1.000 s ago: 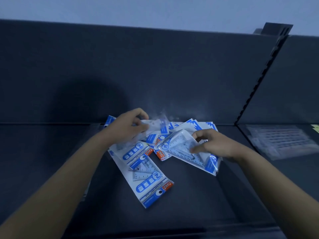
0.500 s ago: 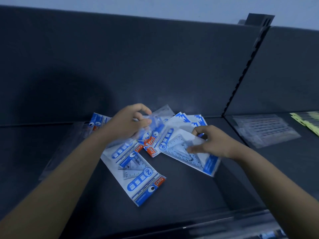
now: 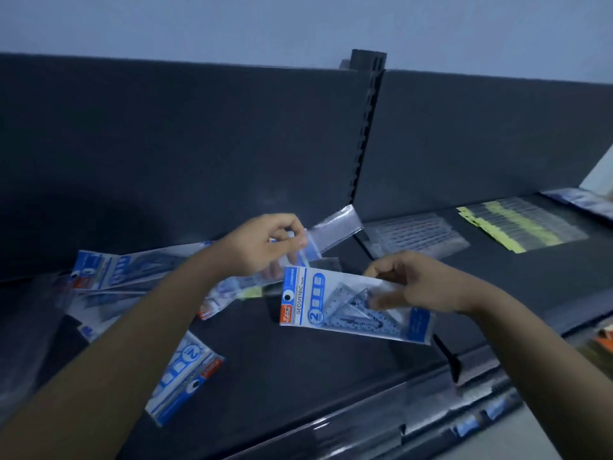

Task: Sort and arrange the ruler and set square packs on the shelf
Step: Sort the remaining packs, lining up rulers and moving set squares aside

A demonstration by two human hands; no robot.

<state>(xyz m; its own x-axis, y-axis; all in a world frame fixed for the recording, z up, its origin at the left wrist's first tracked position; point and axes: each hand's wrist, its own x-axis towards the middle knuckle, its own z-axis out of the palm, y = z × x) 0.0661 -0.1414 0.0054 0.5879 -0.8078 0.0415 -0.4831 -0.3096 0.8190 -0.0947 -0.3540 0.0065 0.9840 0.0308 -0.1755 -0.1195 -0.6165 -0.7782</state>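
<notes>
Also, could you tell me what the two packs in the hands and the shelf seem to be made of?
Set square pack in the right hand: glossy clear film over a printed card, with see-through squares, likely rigid plastic. Long pack in the left hand: clear shiny film, catching glare. Shelf: dark matte surface, probably painted metal.

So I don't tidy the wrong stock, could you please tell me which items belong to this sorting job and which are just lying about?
Job: set square pack in right hand; clear ruler pack in left hand; loose blue packs on the shelf.
Lying about: yellow-labelled packs and clear sleeves in the neighbouring bay.
</notes>
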